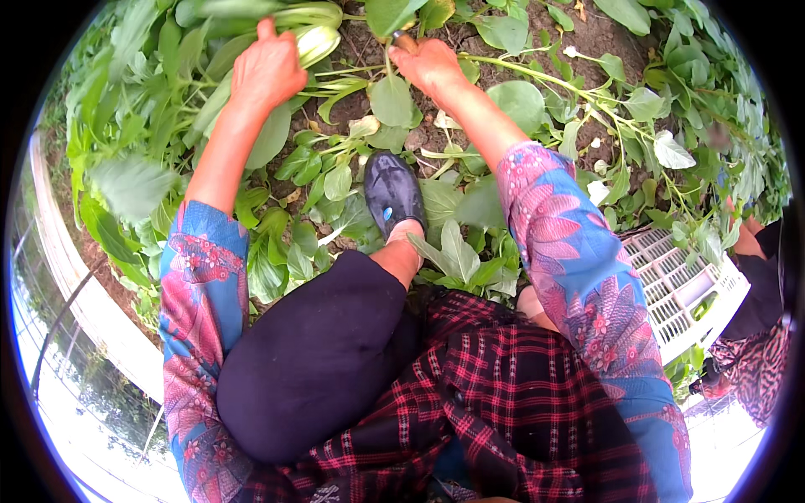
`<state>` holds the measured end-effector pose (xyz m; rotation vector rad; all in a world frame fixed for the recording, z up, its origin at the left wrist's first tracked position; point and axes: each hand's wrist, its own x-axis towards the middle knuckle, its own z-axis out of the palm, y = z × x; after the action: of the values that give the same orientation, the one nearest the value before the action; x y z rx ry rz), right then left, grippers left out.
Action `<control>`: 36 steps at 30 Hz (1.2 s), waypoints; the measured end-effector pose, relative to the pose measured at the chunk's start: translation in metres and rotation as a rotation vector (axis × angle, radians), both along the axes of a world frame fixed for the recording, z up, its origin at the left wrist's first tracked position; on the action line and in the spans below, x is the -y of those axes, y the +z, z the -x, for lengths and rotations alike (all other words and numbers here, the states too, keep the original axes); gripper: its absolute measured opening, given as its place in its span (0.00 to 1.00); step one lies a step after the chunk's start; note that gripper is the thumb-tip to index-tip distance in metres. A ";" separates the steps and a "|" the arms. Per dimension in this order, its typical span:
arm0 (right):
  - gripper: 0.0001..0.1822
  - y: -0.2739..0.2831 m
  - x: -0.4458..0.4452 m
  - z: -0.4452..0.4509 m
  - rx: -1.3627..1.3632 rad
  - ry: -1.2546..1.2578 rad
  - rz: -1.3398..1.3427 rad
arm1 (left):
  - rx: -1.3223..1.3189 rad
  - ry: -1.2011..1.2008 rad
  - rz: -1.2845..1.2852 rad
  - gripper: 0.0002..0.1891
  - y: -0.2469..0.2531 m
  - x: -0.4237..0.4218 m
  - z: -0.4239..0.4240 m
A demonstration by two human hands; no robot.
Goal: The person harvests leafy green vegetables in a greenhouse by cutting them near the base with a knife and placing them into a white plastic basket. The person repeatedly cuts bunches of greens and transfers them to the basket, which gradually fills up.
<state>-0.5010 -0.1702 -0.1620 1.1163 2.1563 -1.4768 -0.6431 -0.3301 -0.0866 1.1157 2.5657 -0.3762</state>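
Observation:
Pale-stemmed leafy greens (pixel 319 45), like bok choy, lie at the top left of centre. My left hand (pixel 267 70) is closed around one of them, its pale base sticking out to the right and its leaves trailing left; the fingertips are hidden. In my right hand (pixel 431 66) is a small tool with a brown handle (pixel 405 43) and a dark collar; a broad leaf (pixel 391 16) hides its working end, so I cannot tell its exact kind. Between the hands, a rounded leaf (pixel 391 100) stands over low stalks and brown soil (pixel 352 104).
Dense leafy plants (pixel 138 113) fill the left side. A long branching stem (pixel 534 69) leans across the right. My dark rubber shoe (pixel 393 188) is planted among the leaves. A white plastic crate (pixel 676 292) stands right, beside another person (pixel 751 314). A pale border (pixel 69 264) curves along the left.

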 end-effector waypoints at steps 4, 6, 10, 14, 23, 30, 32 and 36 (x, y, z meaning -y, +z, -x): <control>0.25 -0.005 0.014 -0.005 0.044 0.034 0.039 | 0.031 0.057 0.037 0.21 -0.016 0.035 0.002; 0.25 0.016 0.034 -0.017 -0.011 0.132 0.006 | 0.032 0.085 0.058 0.23 -0.019 0.043 0.002; 0.23 0.024 0.065 -0.013 -0.201 0.058 0.026 | 0.021 0.089 0.022 0.27 -0.020 0.041 0.003; 0.22 0.031 0.074 0.003 -0.380 0.140 0.010 | 0.012 0.090 -0.038 0.22 -0.027 0.047 0.005; 0.24 -0.014 0.062 0.024 -0.071 -0.122 -0.040 | 0.072 0.151 0.063 0.30 -0.018 0.043 0.005; 0.23 -0.060 0.055 0.039 -0.174 -0.097 0.098 | 0.077 0.153 0.052 0.30 -0.021 0.044 0.006; 0.22 -0.066 0.053 0.038 -0.163 -0.037 0.093 | 0.071 0.146 0.045 0.30 -0.022 0.045 0.007; 0.22 -0.055 0.051 0.042 -0.063 0.075 0.118 | 0.095 0.158 0.064 0.30 -0.021 0.046 0.007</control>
<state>-0.5430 -0.2215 -0.2166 0.9509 2.0969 -1.6021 -0.6506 -0.3759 -0.1072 0.8800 2.5183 -0.3548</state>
